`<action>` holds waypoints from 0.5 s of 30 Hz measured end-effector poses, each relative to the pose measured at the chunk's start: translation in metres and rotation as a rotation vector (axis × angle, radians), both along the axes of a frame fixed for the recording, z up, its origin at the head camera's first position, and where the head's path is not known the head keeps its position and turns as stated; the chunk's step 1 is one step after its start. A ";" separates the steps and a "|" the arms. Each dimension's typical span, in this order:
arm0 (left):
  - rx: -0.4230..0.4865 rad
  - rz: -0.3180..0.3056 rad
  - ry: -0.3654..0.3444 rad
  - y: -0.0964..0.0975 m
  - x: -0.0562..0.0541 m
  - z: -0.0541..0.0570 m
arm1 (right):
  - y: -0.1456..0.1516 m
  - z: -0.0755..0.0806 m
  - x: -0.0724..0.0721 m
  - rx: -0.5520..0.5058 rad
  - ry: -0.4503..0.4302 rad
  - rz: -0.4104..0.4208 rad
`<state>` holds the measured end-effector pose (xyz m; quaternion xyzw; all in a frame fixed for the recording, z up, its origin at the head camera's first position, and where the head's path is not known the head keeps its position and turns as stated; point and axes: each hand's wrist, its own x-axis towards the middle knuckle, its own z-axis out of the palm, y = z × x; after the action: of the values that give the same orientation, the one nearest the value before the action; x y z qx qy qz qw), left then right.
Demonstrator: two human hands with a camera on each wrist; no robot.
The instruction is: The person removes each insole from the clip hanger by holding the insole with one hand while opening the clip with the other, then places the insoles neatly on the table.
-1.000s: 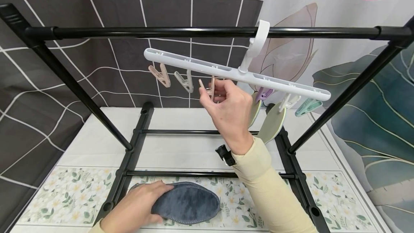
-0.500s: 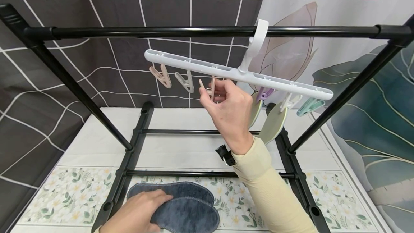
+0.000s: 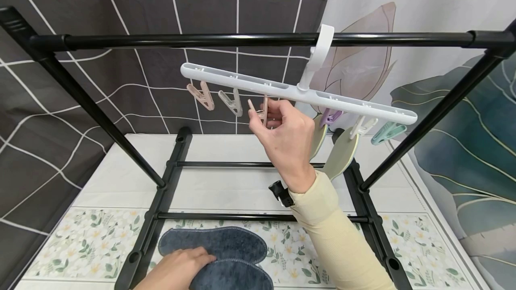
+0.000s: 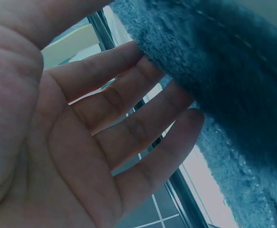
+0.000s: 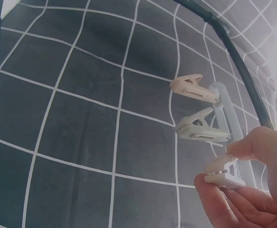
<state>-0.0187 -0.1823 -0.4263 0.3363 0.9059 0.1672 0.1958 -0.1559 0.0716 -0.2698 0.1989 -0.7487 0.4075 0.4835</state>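
My right hand pinches a pale clothespin hanging from the white hanger, squeezing its handles between thumb and fingers. At the bottom of the head view, my left hand holds a dark blue fuzzy insole by its edge, partly cut off by the frame. Its fingers lie against the insole in the left wrist view, the thumb mostly out of frame. A second dark blue insole lies on the flowered mat just beyond. Two pale green insoles hang at right; the nearer green insole is in a white clip.
The hanger hooks over a black rack bar. A pink clip and a grey clip hang left of my right hand; a purple clip and teal clip hang right. A lower rack bar crosses above the mat.
My left hand and the near insole have moved down the head view, away from the other insole, which now shows more fully. The right hand keeps its place on the clothespin; the hanger shifts slightly.
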 end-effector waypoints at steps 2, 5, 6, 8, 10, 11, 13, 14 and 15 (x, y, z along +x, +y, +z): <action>-0.001 0.004 0.015 0.000 0.001 -0.002 | 0.000 0.000 0.000 -0.001 0.000 0.001; -0.003 0.012 0.020 -0.001 0.002 -0.004 | 0.000 0.000 0.000 0.001 -0.002 -0.002; -0.004 0.015 0.020 -0.001 0.003 -0.005 | 0.000 0.000 0.000 0.001 -0.003 -0.003; -0.003 0.017 0.020 -0.002 0.003 -0.006 | 0.000 0.000 0.000 0.002 -0.005 -0.003; 0.004 0.013 0.027 -0.003 0.004 -0.007 | 0.000 0.000 0.000 0.002 -0.004 -0.003; 0.008 0.008 0.039 -0.004 0.005 -0.008 | 0.000 0.000 0.000 0.000 -0.004 -0.002; 0.022 0.001 0.064 -0.005 0.006 -0.009 | -0.001 0.000 0.000 -0.002 -0.002 -0.004; 0.028 0.001 0.071 -0.006 0.007 -0.009 | 0.000 0.000 0.000 -0.003 -0.002 -0.006; 0.036 0.000 0.082 -0.007 0.007 -0.010 | 0.000 0.000 -0.001 -0.004 -0.002 -0.007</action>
<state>-0.0117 -0.1891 -0.4365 0.3465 0.9099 0.1695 0.1526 -0.1565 0.0711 -0.2701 0.1951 -0.7489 0.4075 0.4847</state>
